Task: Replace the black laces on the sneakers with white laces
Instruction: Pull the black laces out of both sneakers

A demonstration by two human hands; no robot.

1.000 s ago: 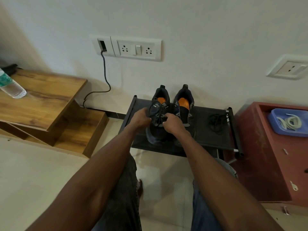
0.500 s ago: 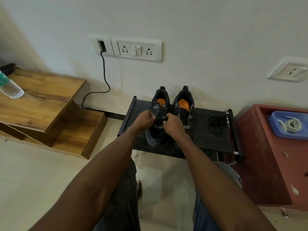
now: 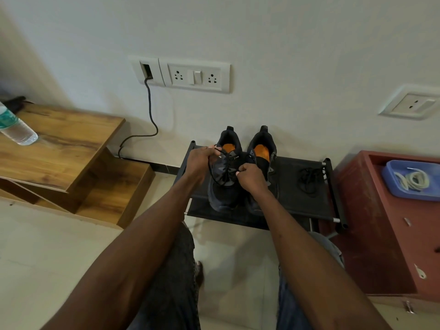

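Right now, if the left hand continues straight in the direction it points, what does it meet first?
The left hand, pinching the black lace, points up toward the wall. It would probably pass beside the left sneaker's heel and meet the wall first, though depth is unclear.

This is a room in a home. A low black shoe rack stands against a plain painted wall on a pale tiled floor. A white switch-and-socket plate sits low on the wall. A wood-grain stepped side table carries a plastic water bottle, and a reddish-brown cabinet stands beside the rack.
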